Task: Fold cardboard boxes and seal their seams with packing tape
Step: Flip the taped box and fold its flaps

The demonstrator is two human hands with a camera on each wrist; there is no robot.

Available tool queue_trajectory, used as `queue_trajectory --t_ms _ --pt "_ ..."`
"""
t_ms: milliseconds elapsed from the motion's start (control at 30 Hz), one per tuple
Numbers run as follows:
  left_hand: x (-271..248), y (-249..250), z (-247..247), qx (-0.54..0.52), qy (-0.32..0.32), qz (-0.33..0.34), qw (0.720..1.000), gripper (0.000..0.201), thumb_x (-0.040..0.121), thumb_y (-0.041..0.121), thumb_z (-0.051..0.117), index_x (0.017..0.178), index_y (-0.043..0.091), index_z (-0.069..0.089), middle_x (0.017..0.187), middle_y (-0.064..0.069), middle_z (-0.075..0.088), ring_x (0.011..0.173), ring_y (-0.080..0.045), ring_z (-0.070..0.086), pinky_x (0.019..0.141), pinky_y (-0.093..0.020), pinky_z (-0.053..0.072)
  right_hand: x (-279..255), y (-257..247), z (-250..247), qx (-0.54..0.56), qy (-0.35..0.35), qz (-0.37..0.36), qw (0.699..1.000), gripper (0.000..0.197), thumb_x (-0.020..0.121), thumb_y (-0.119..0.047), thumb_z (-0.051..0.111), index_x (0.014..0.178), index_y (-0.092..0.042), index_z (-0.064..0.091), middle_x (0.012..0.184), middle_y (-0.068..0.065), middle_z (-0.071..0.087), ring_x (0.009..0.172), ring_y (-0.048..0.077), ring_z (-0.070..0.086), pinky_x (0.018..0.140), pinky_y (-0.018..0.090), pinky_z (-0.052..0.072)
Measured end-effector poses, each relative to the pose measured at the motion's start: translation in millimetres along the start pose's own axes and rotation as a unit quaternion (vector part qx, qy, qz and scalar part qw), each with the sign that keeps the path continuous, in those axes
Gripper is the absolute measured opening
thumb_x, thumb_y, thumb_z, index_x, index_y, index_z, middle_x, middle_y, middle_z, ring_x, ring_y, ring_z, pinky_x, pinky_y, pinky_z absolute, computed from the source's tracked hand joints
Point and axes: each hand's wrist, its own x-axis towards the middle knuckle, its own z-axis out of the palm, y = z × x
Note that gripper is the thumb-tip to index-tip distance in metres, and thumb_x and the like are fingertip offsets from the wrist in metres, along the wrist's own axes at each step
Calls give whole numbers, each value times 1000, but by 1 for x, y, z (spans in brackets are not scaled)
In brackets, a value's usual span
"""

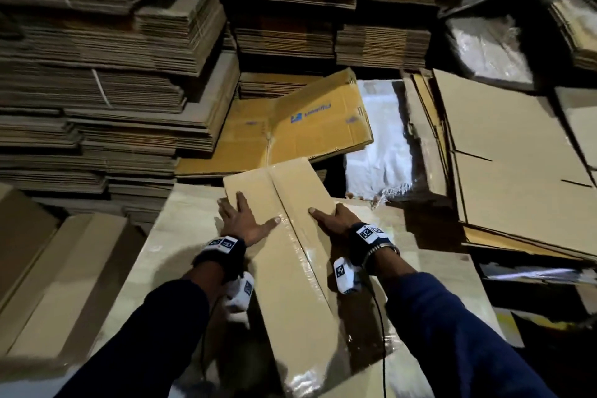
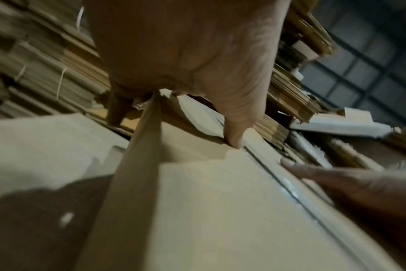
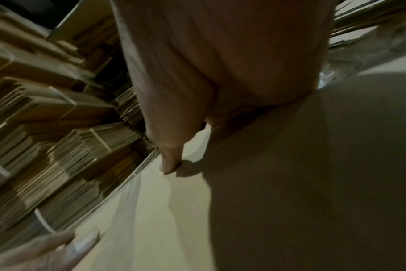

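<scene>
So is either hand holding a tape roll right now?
No: in the head view the left hand and right hand both lie spread flat on the box, beside its taped seam.

A broad pale cardboard sheet is the surface here, and lying straight on it, running away from the person, is the long taped box. Left of that box a folded brown carton sits alongside the surface; past the box's far end a yellow flattened carton lies open, with strapped stacks of flat cardboard rising behind.
</scene>
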Motion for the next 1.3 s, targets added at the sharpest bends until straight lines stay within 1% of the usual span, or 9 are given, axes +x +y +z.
queue_trajectory --t_ms 100,267,433,667,867,1000,1133,1233,1300 --pt "2 6 -11 -73 0 -11 997 139 76 75 76 165 22 -16 169 -27 -12 148 -50 35 115 -50 37 8 -6 6 -13 15 -3 1000 104 65 -96 57 129 -14 56 119 8 69 103 31 66 95 45 54" --pt "-7 24 -50 -66 49 6 997 149 64 82 79 165 25 -15 165 -30 4 146 -47 36 107 -50 44 -11 -35 4 21 82 -33 996 79 78 -83 63 113 -13 57 107 5 67 102 31 66 86 37 51" --pt "-27 39 -115 -81 170 81 979 155 58 83 81 163 29 -19 153 -26 23 126 -50 52 88 -46 51 -45 -86 -20 114 156 -131 972 72 83 -71 71 134 -24 52 122 -3 68 110 22 64 92 34 49" --pt "-87 59 -161 -299 358 215 858 162 54 52 100 162 32 -19 169 -18 11 154 -39 21 122 -58 30 -112 -123 -58 262 196 -274 904 82 79 -53 86 140 -22 40 128 -2 66 114 15 65 96 31 53" --pt "-137 72 -148 -433 371 233 788 133 67 77 82 160 44 -8 170 -11 20 148 -38 38 117 -59 40 -147 -90 -71 351 192 -272 875 85 65 -87 74 134 -43 51 137 -9 64 124 13 62 107 48 51" --pt "-155 66 -123 -424 375 177 805 117 70 89 69 159 44 8 165 -8 36 143 -35 46 111 -57 46 -165 -77 -66 353 172 -240 888 100 66 -98 59 151 -51 38 148 -10 56 131 20 57 109 54 48" --pt "-170 55 -112 -405 370 105 830 91 78 85 63 146 30 37 135 -7 61 114 -29 62 87 -39 51 -187 -74 -63 264 181 -224 921 93 79 -95 44 152 -37 45 133 -12 63 123 20 60 107 53 50" --pt "-172 43 -110 -404 339 68 847 86 81 77 67 145 27 41 134 -9 62 117 -33 61 94 -45 53 -199 -80 -64 134 225 -221 940 82 96 -78 41 150 -17 45 131 8 66 122 32 61 101 41 49" --pt "-174 35 -108 -395 320 66 859 87 85 73 68 149 23 39 142 -14 58 128 -37 56 103 -48 50 -199 -89 -62 59 261 -237 934 66 105 -58 41 143 -5 41 120 17 68 113 39 65 85 39 49"
